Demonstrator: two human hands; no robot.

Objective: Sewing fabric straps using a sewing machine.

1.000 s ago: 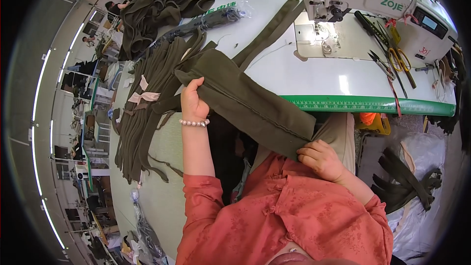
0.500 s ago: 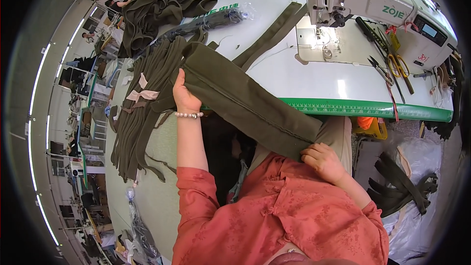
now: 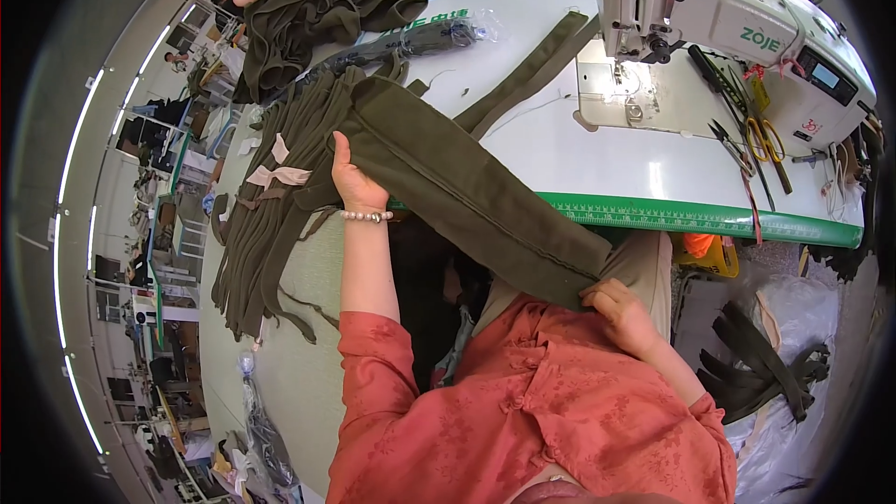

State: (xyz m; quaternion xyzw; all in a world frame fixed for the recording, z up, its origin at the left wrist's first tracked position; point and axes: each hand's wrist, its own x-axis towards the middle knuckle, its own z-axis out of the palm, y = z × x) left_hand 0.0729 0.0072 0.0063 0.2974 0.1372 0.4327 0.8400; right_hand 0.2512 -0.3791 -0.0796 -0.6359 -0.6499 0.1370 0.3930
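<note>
A wide olive-green strip of cloth (image 3: 476, 191) with a seam along its length stretches slantwise between my hands, over the table's front edge and my lap. My left hand (image 3: 357, 177), a beaded bracelet at its wrist, grips the far left end; the thumb shows and the other fingers are hidden behind the cloth. At the near right end, my right hand (image 3: 621, 313) pinches the corner, fingers bent. Beside my left hand lies a bundle of narrow olive strips (image 3: 271, 224), tied with a pale pink band (image 3: 280, 174).
A white sewing machine (image 3: 709, 19) stands at the back right. Scissors (image 3: 765, 140) and small snips (image 3: 733, 149) lie beside it. A green measuring edge (image 3: 691, 217) borders the table. More olive cloth (image 3: 327, 0) is heaped at the back left. Dark strips (image 3: 761, 364) rest on plastic at lower right.
The view has shifted slightly. My right hand, still pinching the corner, has moved a little to the right and down; my left hand keeps its grip on the cloth.
</note>
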